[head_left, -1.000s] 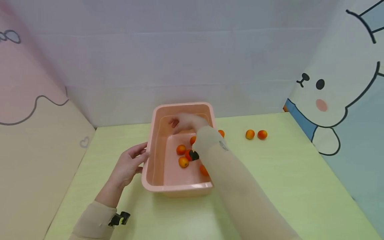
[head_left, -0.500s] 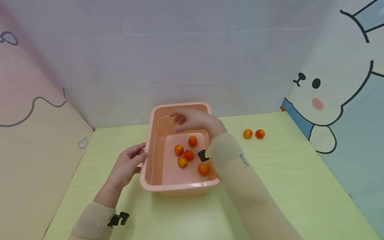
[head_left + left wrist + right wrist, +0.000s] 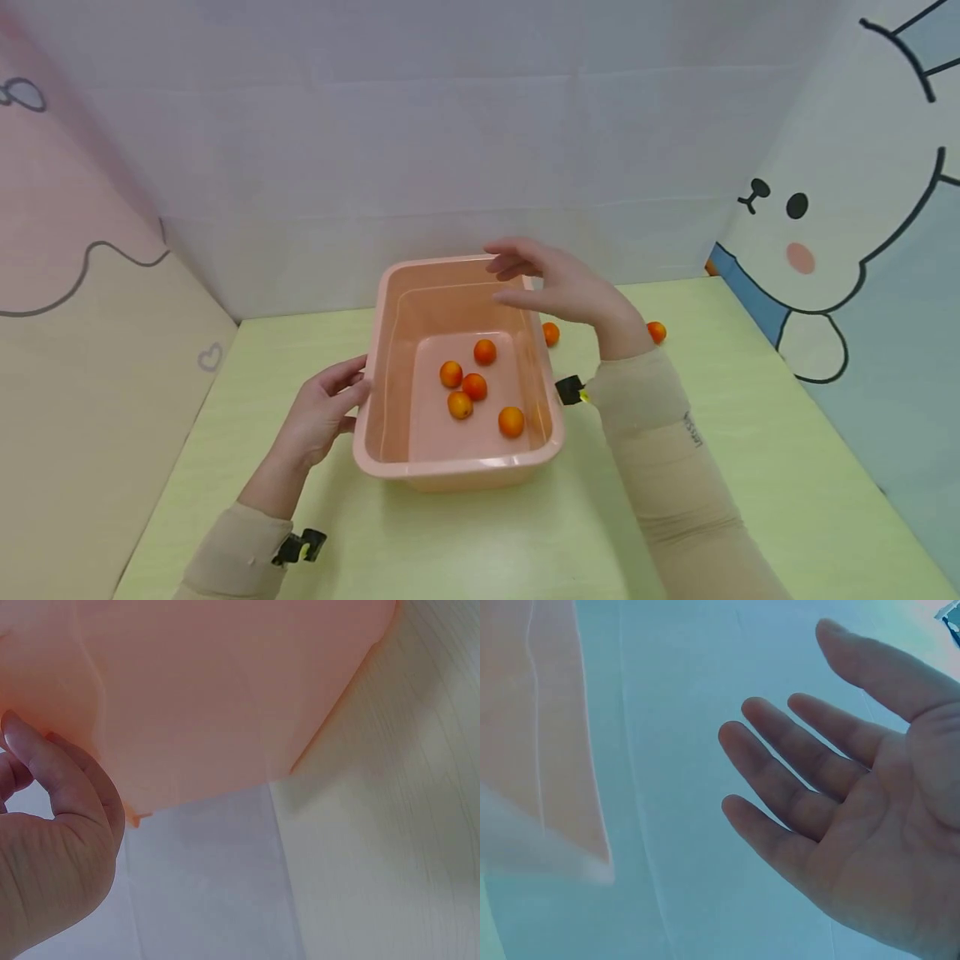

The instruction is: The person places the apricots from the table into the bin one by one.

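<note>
A pink plastic basin [image 3: 465,471] stands on the table with several small round orange fruits [image 3: 512,422] on its floor. At its left side my left hand [image 3: 318,412] holds the rim, with curled fingers [image 3: 56,769] against the pink wall in the left wrist view. Some of those fingertips are hidden. Over the back right corner of the basin is my right hand [image 3: 562,283], palm down and holding nothing. Its fingers [image 3: 780,799] are spread and relaxed, apart from the basin wall [image 3: 555,712], in the right wrist view.
Just right of the basin lies one orange fruit [image 3: 551,334] on the pale green table [image 3: 750,467]. Another fruit [image 3: 656,332] shows past my right wrist. A white wall [image 3: 480,150] rises behind the table, with cartoon panels at both sides.
My right hand has risen out of the basin and moved right, uncovering the fruits inside. My left hand stays at the rim, and the basin has not visibly moved.
</note>
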The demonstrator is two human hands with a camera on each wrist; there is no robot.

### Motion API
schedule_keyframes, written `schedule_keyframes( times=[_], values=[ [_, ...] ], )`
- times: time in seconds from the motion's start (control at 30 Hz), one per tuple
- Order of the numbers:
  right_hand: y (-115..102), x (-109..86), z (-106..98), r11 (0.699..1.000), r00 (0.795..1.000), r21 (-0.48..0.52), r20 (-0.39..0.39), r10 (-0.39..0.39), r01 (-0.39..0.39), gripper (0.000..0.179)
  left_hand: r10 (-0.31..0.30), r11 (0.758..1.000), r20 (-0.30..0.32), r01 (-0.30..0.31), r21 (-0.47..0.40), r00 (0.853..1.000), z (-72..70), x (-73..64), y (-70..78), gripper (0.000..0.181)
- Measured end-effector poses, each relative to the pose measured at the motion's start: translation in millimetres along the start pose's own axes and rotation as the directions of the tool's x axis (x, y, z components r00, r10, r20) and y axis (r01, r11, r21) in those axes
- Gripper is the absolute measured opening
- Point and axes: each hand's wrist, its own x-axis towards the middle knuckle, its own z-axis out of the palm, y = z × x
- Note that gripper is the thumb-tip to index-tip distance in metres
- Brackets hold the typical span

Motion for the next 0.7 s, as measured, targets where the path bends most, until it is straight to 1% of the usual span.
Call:
schedule_keyframes(
  times=[0.07, 0.17, 0.3, 0.37, 0.5, 0.63, 0.7],
  values=[
    [9.3, -8.6, -4.6, 1.000, 0.999, 0.004, -0.028, 0.014, -0.014, 0.061, 0.000, 1.000, -0.005, 0.000, 0.000, 1.000, -0.2, -0.5, 0.7, 0.052],
    [27.9, -21.5, -8.7, 0.997, 0.995, 0.013, -0.073, 0.071, -0.070, 0.060, 0.004, 1.000, 0.000, -0.004, -0.014, 1.000, -0.2, -0.8, 1.0, 0.052],
    [58.2, -37.5, -10.5, 0.987, 0.978, 0.035, -0.129, 0.162, -0.158, 0.060, 0.006, 1.000, 0.005, -0.006, -0.029, 1.000, 0.0, -1.1, 1.1, 0.052],
    [74.6, -43.8, -9.9, 0.982, 0.971, 0.061, -0.146, 0.188, -0.181, 0.060, 0.007, 1.000, 0.004, -0.007, -0.027, 1.000, -0.1, -1.3, 1.1, 0.052],
    [110.4, -51.4, -3.4, 0.966, 0.956, 0.124, -0.158, 0.247, -0.228, 0.061, 0.006, 1.000, -0.002, -0.006, -0.024, 1.000, -0.9, -1.0, 0.1, 0.052],
    [145.2, -53.0, 9.1, 0.941, 0.935, 0.156, -0.145, 0.323, -0.301, 0.064, 0.006, 1.000, -0.006, -0.006, -0.030, 1.000, -0.2, -1.0, -0.5, 0.051],
    [160.4, -52.9, 15.4, 0.930, 0.929, 0.175, -0.130, 0.347, -0.323, 0.066, 0.005, 0.999, -0.008, -0.006, -0.042, 1.000, 1.1, -1.1, -1.1, 0.051]
  ],
)
